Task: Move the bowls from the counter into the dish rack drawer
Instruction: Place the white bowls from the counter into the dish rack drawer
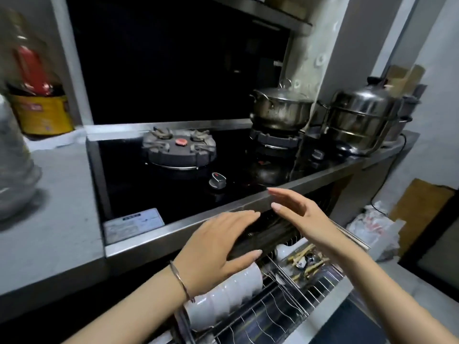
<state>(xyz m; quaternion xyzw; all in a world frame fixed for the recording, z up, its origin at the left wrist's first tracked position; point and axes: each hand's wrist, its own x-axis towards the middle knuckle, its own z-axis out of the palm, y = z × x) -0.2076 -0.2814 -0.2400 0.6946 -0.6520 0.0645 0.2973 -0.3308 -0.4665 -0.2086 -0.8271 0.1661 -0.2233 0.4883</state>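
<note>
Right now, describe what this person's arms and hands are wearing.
Both forearms are bare, with no sleeves in view. The left hand has a thin metal bangle at its wrist. The right hand shows no jewellery, glove or watch.

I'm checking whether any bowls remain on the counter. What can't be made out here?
- Head view: pale stack at the counter's left edge is blurred and cut off; bowls or not, unclear.
- Stacked white bowls in the dish rack drawer: left hand hides part, so no count.
</note>
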